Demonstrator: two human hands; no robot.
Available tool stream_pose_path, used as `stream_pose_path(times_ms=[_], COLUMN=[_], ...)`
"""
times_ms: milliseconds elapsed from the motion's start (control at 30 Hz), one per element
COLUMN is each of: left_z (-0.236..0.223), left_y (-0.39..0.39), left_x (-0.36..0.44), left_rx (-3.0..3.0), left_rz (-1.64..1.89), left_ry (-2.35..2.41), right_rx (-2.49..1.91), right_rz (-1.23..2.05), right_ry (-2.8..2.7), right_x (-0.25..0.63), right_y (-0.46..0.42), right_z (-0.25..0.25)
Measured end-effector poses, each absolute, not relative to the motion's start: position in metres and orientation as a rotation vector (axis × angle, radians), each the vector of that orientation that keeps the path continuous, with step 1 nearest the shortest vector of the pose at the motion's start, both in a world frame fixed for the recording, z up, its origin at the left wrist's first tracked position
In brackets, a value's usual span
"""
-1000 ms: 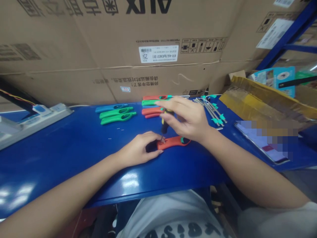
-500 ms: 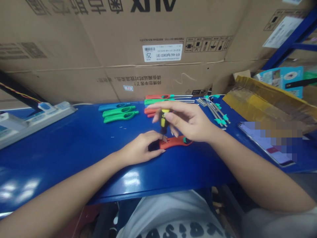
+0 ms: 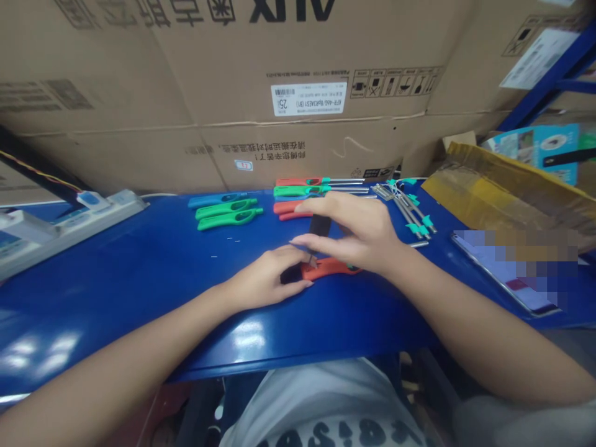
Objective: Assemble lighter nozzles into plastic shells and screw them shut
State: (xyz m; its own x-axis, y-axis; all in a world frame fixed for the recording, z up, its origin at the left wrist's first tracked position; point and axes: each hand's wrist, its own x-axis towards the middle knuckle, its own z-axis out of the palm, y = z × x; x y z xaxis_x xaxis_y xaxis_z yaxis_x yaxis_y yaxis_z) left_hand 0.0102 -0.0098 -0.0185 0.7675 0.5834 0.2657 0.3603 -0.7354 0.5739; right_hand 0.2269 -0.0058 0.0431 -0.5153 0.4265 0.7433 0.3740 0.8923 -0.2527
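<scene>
Two green handles point(image 3: 214, 221), desk's point(image 3: 302, 329) back left. Left hand point(image 3: 265, 282) half-closed, pinching orange handle point(image 3: 329, 267) mid-desk, between front and back edges. Right hand point(image 3: 361, 233) half-curled around screwdriver point(image 3: 320, 226), tip down at orange handle; yellow grip seen earlier now hidden.

The cardboard point(image 3: 186, 81) reads "AUX" upside down; its label point(image 3: 308, 99), "KFR-46G/BpR3AES1 (B1)" and "25".

Left hand point(image 3: 265, 279) low, fingers curled; right hand point(image 3: 356, 233) higher, fingers pinched.
</scene>
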Motion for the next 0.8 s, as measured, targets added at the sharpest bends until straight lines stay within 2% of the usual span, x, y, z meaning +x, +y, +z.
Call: stream_pose_path(times_ms=[67,200,400,533,700,800], left_z=[-0.018,-0.0175,-0.0185,-0.0188,-0.0201,-0.0198], left_y=[-0.0104,-0.0105,-0.0102,-0.0106,-0.0096,-0.0091], left_x=[0.0102,0.0104,0.0111,0.0109,0.0107,0.0105], left_rx=[2.46,2.459,2.459,2.471,2.461,2.455], left_rz=[0.599,0.578,0.617,0.611,0.612,0.597], left_ry=[0.707,0.74,0.688,0.701,0.681,0.697], right_rx=[-0.583,-0.538,-0.555,-0.502,-0.524,-0.546], right_rz=[0.077,0.383,-0.006,0.258,0.017,0.218], right_ry=[-2.168,-2.176,-2.072,-2.144,-2.108,-2.186], right_x=[0.2263,0.2245,0.2264,0.2254,0.2269,0.2257], right_y=[-0.0054,-0.0054,-0.0048,-0.0062,-0.0045,-0.0048], right_z=[0.0422,0.0427,0.0409,0.0426,0.04,0.0406])
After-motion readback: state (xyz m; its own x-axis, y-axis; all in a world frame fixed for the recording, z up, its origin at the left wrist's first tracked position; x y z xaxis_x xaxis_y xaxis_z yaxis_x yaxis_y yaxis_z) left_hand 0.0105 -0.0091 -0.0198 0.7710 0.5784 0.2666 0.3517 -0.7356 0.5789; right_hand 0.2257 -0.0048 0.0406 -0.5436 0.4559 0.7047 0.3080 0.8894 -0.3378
